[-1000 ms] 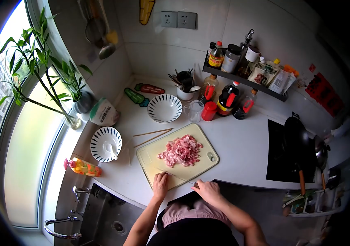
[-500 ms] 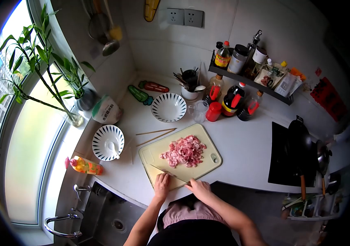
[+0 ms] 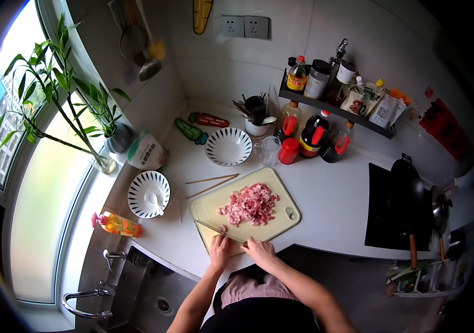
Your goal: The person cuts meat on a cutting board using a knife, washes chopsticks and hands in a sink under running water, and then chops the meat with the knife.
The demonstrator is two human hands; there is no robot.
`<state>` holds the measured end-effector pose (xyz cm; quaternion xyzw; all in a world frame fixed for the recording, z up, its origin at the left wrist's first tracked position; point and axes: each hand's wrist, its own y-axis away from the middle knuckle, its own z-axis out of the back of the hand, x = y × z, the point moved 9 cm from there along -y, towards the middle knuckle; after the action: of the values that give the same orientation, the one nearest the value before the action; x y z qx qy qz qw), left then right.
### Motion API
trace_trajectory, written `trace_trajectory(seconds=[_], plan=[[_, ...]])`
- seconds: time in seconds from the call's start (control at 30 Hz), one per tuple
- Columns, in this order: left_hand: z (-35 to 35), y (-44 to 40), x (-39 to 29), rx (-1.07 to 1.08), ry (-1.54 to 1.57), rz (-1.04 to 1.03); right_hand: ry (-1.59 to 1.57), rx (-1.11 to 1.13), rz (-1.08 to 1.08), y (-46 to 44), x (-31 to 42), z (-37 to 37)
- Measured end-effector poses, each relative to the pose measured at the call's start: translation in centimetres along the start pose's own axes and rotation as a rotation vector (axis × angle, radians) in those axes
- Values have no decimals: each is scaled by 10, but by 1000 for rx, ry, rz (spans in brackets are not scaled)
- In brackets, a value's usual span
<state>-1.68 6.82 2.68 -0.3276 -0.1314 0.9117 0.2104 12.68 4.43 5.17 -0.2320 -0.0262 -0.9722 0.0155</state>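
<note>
A cream cutting board (image 3: pixel 206 210) lies on the counter with a heap of chopped raw meat (image 3: pixel 252 204) in its middle. My right hand (image 3: pixel 260 253) is closed round the handle of a kitchen knife (image 3: pixel 209 225), whose blade slants up and left over the board's near left part. Close behind the blade, my left hand (image 3: pixel 220 252) rests with its fingers curled together at the board's near edge. What they hold, if anything, is hidden. A small bit of meat (image 3: pixel 223 228) shows at the blade just beyond these fingers.
Two wooden chopsticks (image 3: pixel 211 182) lie behind the board. Beyond them is a patterned bowl (image 3: pixel 228 146); another bowl (image 3: pixel 148 194) with a white spoon stands left. Sauce bottles (image 3: pixel 314 135) line the back. A sink (image 3: pixel 153 291) is front left, a stove (image 3: pixel 381 208) right.
My right hand and the knife have shifted left, and the blade tip now reaches nearer the board's left edge. A small bit of meat now shows by the blade. The view has shifted slightly.
</note>
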Motion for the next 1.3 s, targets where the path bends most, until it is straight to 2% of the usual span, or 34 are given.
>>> trace_trajectory(seconds=[0.07, 0.2, 0.37, 0.43, 0.53, 0.67, 0.83, 0.97, 1.17, 1.3], plan=[[5, -3, -4, -38, 26, -4, 49, 164, -157, 21, -29, 15], [6, 0, -1, -77, 46, 19, 2, 102, -224, 46, -75, 61], [12, -3, -4, -95, 112, 12, 10, -8, -149, 40, -59, 85], [11, 1, 6, -138, 169, 85, 46, -5, -148, 49, -41, 88], [6, 5, 17, -205, 39, 70, 98, -47, -102, 52, -30, 83], [21, 0, 5, -229, 47, 107, 98, -30, -88, 53, -21, 82], [15, -3, -2, -142, 40, -1, 129, 62, -91, 50, -13, 76], [12, -5, -3, -99, 43, 4, 118, 93, -80, 43, -19, 65], [1, -1, 2, -19, 8, 28, 121, 196, -63, 46, -16, 86], [5, -3, -1, -31, 31, 16, 76, 82, -8, 20, -12, 45]])
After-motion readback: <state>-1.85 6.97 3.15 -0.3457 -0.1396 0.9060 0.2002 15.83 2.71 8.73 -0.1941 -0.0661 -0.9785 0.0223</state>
